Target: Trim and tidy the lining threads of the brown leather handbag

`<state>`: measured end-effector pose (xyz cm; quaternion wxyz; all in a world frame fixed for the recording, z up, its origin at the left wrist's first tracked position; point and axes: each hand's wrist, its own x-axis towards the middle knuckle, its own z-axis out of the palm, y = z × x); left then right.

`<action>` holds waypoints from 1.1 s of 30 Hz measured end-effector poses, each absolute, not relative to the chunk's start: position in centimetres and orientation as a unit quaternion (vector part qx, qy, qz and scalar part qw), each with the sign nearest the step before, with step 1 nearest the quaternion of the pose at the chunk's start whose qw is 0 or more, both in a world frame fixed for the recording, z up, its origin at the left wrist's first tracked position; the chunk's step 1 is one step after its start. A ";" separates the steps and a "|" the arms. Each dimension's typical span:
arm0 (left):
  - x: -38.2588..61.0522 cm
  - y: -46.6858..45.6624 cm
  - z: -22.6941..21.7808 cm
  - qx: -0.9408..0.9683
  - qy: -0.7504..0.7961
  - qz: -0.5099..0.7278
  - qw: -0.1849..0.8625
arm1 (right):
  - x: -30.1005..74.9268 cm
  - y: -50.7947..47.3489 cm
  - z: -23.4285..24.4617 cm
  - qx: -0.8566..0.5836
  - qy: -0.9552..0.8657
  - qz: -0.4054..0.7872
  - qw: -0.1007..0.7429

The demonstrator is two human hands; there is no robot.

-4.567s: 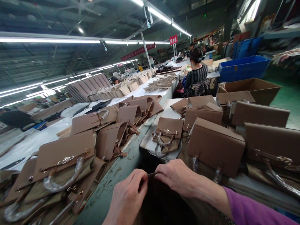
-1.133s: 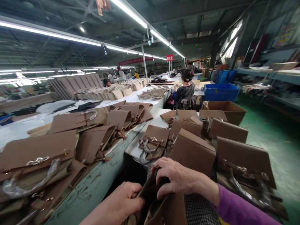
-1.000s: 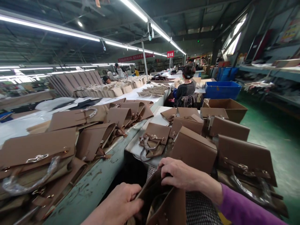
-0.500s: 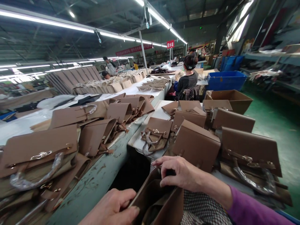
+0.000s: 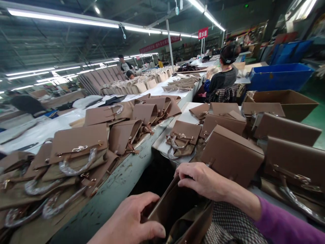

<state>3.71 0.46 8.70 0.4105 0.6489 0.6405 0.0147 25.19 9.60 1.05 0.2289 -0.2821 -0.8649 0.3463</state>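
A brown handbag (image 5: 200,222) stands in front of me against a checked cloth, its mouth open and its dark inside facing up. My left hand (image 5: 134,217) grips the bag's near left side, with the thumb over the rim and the fingers outside. At the far end of the mouth, my right hand (image 5: 196,178) has its fingers curled over the rim. The lower part of the bag is cut off by the bottom of the view.
Brown handbags with plastic-wrapped handles (image 5: 80,145) lie heaped on the left table. More brown handbags (image 5: 231,152) cover the right table. A person (image 5: 223,76) sits ahead, near a blue bin (image 5: 279,78) and a brown box (image 5: 284,103).
The view has swung left, so the surroundings sit further right. Both hands stay on the bag's rim; the right fingers have closed more over the far end.
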 end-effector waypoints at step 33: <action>1.1 -3.6 2.0 0.624 0.734 0.199 0.178 | 27.6 6.8 2.7 -0.132 -0.895 0.401 0.141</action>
